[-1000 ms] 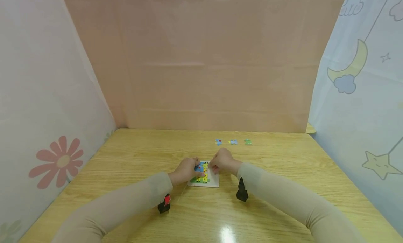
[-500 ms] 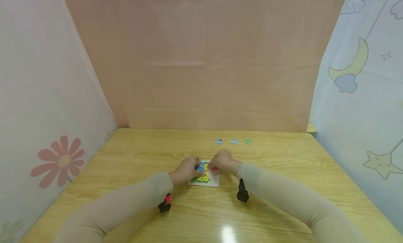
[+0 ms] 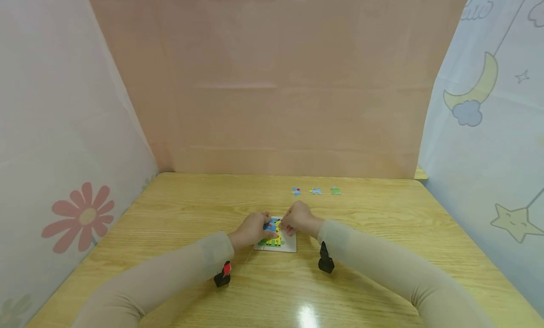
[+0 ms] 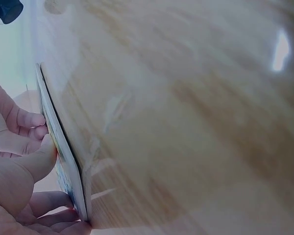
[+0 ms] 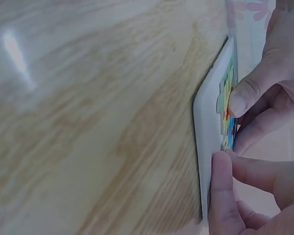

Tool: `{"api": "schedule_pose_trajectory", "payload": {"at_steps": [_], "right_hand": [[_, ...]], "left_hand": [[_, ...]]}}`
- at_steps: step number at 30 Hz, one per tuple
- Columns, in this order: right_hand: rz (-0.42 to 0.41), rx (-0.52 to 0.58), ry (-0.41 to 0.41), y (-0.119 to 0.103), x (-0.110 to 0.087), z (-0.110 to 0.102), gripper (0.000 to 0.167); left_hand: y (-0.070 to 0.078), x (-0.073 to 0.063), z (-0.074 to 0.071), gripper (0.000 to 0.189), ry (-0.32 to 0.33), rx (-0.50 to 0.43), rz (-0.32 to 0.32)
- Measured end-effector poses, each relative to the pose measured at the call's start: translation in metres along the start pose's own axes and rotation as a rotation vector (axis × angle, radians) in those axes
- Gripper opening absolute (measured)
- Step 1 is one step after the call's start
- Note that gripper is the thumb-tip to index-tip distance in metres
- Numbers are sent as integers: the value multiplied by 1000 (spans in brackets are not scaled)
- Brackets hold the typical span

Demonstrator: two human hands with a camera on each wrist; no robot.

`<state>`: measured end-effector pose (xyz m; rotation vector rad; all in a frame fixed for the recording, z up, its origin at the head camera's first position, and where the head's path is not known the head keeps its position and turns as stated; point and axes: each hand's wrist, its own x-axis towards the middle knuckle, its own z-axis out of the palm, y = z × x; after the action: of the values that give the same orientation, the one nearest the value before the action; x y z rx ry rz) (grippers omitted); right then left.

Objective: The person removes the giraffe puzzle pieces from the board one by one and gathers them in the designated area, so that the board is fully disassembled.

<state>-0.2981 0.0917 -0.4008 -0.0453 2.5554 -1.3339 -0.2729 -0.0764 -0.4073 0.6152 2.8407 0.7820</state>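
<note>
On the wooden table a small white-framed puzzle board (image 3: 290, 246) lies partly filled with a yellow giraffe picture (image 3: 276, 242) on blue and green. My left hand (image 3: 250, 230) grips the board from the left, thumb pressed on the picture and fingers round the far side. At the board's upper right, my right hand (image 3: 298, 219) has thumb and index fingertips pinched together on a puzzle piece, mostly hidden by the fingers. The right wrist view shows those fingertips right at the edge of the filled picture (image 5: 227, 122), over the bare white part of the board.
Three loose puzzle pieces lie in a row farther back: a blue one with a red spot (image 3: 296, 191), a light blue and yellow one (image 3: 316, 191) and a green one (image 3: 335, 191). Cloth screens stand behind and on both sides of the table.
My right hand has shifted slightly, its fingers turning a little at the same spot on the board. The left hand and the loose pieces stay in place.
</note>
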Motion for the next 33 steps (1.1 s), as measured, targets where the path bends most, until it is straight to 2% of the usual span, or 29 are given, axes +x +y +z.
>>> {"api": "schedule_pose_trajectory", "payload": {"at_steps": [4, 9, 13, 18, 22, 26, 28, 33], "right_hand": [[-22, -28, -4, 0, -2, 2, 7], [-64, -72, 15, 1, -5, 5, 8], [-80, -79, 52, 1, -7, 5, 12], [-94, -108, 54, -1, -12, 3, 12], [-96, -114, 56, -1, -13, 1, 13], [-63, -96, 48, -2, -11, 2, 14], [-43, -79, 45, -3, -11, 2, 15], [-8, -32, 37, -2, -8, 2, 16]], "left_hand": [[-2, 1, 2, 62, 2, -7, 10], [-4, 4, 3, 36, 15, 14, 50], [-3, 4, 3, 33, 6, 6, 38], [-2, 2, 2, 60, -23, 20, 4], [-2, 1, 1, 54, -25, 55, 31], [-3, 0, 2, 54, -20, 34, 22], [-4, 0, 2, 63, -18, 13, 13], [-4, 0, 2, 61, -14, -4, 11]]}}
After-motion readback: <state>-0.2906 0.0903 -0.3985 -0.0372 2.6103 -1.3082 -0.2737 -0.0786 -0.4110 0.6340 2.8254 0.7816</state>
